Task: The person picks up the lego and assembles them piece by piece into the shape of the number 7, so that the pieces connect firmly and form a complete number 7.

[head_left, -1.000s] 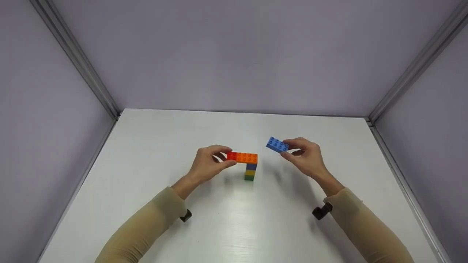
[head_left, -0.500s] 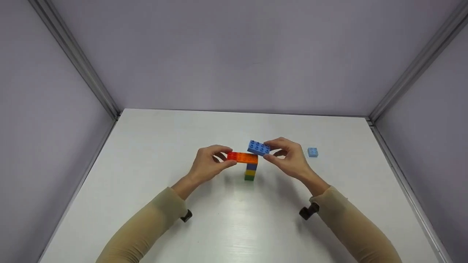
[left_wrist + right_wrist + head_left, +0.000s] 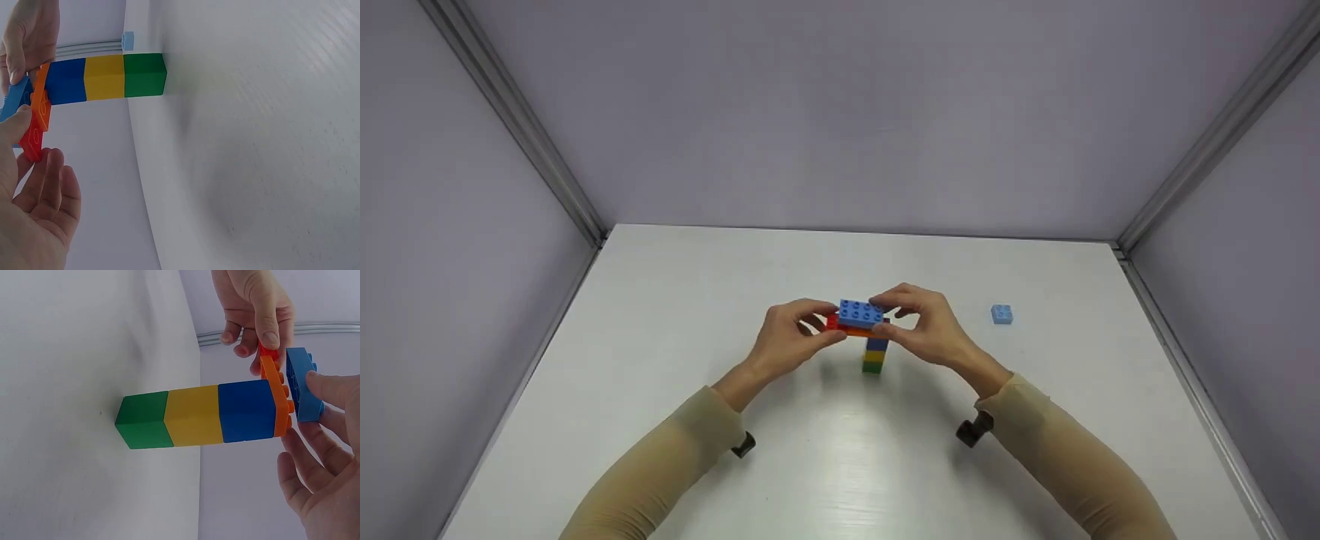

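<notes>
My left hand (image 3: pixel 787 337) pinches a red brick (image 3: pixel 34 136) at the left end of an orange brick (image 3: pixel 274 399). The orange brick lies across the top of an upright stack and juts out to the left. From the top, that stack has a dark blue brick (image 3: pixel 247 410), a yellow brick (image 3: pixel 194 415) and a green brick (image 3: pixel 145 421) standing on the table. Between thumb and fingers, my right hand (image 3: pixel 926 326) holds a lighter blue eight-stud brick (image 3: pixel 860 313) over the orange one. In the right wrist view a narrow gap separates it from the orange studs.
A small light blue brick (image 3: pixel 1001 314) lies on the white table (image 3: pixel 697 270), to the right of my right hand. Grey walls (image 3: pixel 840 112) with metal corner rails (image 3: pixel 525 127) enclose the table at the back and sides.
My right hand has moved left with the blue brick, from beside the stack to above the orange brick. The small light blue brick has come into sight. My left hand stays in place.
</notes>
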Motion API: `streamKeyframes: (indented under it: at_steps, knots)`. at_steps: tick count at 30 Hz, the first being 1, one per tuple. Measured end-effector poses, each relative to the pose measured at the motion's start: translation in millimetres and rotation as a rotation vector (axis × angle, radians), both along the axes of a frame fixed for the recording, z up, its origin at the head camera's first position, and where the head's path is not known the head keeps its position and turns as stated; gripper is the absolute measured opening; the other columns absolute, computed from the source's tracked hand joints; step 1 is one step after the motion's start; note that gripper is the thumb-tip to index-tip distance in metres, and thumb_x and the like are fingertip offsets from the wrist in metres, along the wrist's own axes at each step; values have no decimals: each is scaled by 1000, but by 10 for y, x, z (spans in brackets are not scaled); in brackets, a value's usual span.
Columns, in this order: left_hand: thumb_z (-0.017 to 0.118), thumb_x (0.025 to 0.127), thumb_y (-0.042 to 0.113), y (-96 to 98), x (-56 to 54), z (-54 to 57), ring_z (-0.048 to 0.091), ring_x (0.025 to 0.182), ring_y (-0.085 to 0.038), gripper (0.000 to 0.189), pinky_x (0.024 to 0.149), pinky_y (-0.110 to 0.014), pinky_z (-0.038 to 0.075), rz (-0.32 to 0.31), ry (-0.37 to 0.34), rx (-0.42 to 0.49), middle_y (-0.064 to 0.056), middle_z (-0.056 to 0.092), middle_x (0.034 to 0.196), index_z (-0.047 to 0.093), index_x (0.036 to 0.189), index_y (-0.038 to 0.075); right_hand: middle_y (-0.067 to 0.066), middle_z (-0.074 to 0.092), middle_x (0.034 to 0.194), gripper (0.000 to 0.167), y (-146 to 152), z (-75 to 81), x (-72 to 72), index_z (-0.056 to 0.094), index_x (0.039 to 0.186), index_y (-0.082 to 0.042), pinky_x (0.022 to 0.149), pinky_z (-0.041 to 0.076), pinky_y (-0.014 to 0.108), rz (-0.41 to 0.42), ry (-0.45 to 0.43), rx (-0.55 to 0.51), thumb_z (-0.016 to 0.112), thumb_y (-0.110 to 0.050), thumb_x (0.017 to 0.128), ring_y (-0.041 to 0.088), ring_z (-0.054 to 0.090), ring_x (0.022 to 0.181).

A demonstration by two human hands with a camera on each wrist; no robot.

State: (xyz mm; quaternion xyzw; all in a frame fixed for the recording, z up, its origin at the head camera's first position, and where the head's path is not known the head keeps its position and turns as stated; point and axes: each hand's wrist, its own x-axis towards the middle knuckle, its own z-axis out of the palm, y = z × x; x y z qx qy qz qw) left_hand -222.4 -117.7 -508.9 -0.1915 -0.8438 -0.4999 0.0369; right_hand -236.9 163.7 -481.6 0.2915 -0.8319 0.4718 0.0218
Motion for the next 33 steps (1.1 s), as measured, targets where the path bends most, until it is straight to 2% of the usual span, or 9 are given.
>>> streamKeyframes:
  at_steps: [3, 5, 10, 12, 18, 22, 26, 30, 33]
  knots:
    - [91, 97, 30, 2, -8, -16, 78, 101, -19, 45, 92, -42, 69, -6, 19, 2, -5, 83, 130, 80, 138, 14, 11, 81, 127, 36, -30, -26, -6, 82, 135, -11, 100, 64, 36, 13, 1, -12, 87, -16, 100, 29, 77, 117]
    - [91, 97, 29, 1, -9, -23, 78, 99, -19, 47, 92, -42, 69, -5, 22, 2, -5, 84, 128, 78, 140, 15, 11, 81, 127, 37, -47, -40, -3, 82, 135, -11, 102, 65, 43, 19, -10, -25, 87, -16, 99, 30, 77, 116]
    - [91, 97, 26, -15, -23, -36, 77, 92, -17, 56, 84, -28, 66, -10, 42, -10, -6, 85, 121, 72, 149, 16, 12, 80, 127, 37, -91, -65, -4, 81, 136, -10, 101, 66, 41, 34, -8, -28, 87, -15, 100, 30, 77, 114]
    - [91, 97, 25, -26, -31, -42, 77, 90, -16, 59, 81, -23, 64, -21, 66, -12, -8, 85, 120, 70, 152, 16, 13, 80, 127, 37, -110, -69, -4, 81, 137, -9, 99, 65, 34, 42, 1, -24, 86, -15, 100, 29, 77, 112]
    - [91, 96, 25, -70, -48, -84, 76, 84, -16, 58, 76, -22, 64, -77, 205, -12, -7, 87, 117, 73, 151, 16, 14, 80, 127, 38, -150, -77, 3, 80, 137, -8, 98, 67, 42, 57, -10, -36, 86, -14, 100, 28, 77, 112]
    - [91, 95, 23, -97, -53, -123, 72, 74, -15, 55, 69, -21, 61, -103, 334, -14, -7, 88, 115, 75, 147, 13, 14, 80, 126, 37, -153, -107, 5, 80, 137, -8, 97, 67, 37, 59, 2, -37, 85, -13, 101, 27, 76, 110]
    - [91, 94, 19, -101, -50, -137, 71, 69, -16, 52, 63, -20, 59, -128, 427, 4, -7, 89, 113, 77, 143, 10, 14, 80, 125, 37, -157, -122, 8, 80, 138, -7, 95, 66, 32, 71, 16, -42, 85, -12, 101, 27, 76, 108]
    - [92, 91, 13, -86, -47, -141, 74, 73, -18, 47, 61, -21, 59, -143, 454, 62, -9, 88, 116, 81, 137, 9, 14, 80, 125, 38, -160, -126, 5, 80, 138, -8, 92, 65, 32, 78, 25, -47, 85, -13, 101, 29, 76, 106]
    - [92, 91, 10, -70, -50, -149, 76, 75, -20, 44, 61, -22, 60, -144, 434, 111, -10, 88, 117, 82, 134, 9, 15, 80, 125, 38, -152, -131, -4, 80, 138, -7, 91, 66, 33, 89, 46, -48, 85, -13, 101, 31, 76, 104]
